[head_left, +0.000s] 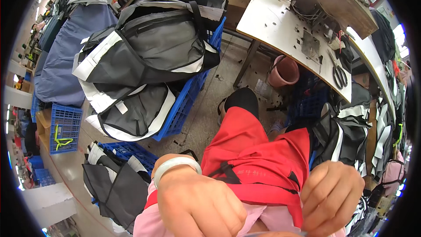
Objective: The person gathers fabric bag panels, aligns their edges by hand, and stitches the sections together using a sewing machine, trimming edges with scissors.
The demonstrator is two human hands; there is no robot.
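Left hand [201,202]: near centre, fingers curled, white bangle [175,163] at the wrist. Right hand [331,199]: near right, fingers bent, at the edge of the red apron [234,134]. The two hands stand apart; whether either grips cloth cannot be told. The red apron: worn, near centre, over a pink shirt [147,224]. Far left — grey-and-black bags [164,41] with white edging, heaped on a blue crate [188,101]. Near left: dark panels [116,184] and white pieces [95,154], beside and over a second crate [131,152]. Far right: white tabletop [258,15], strewn with dark scraps [311,47], carrying black-handled scissors [340,77] toward its near right corner. Below — a pink bucket [284,77] on the floor [201,118].
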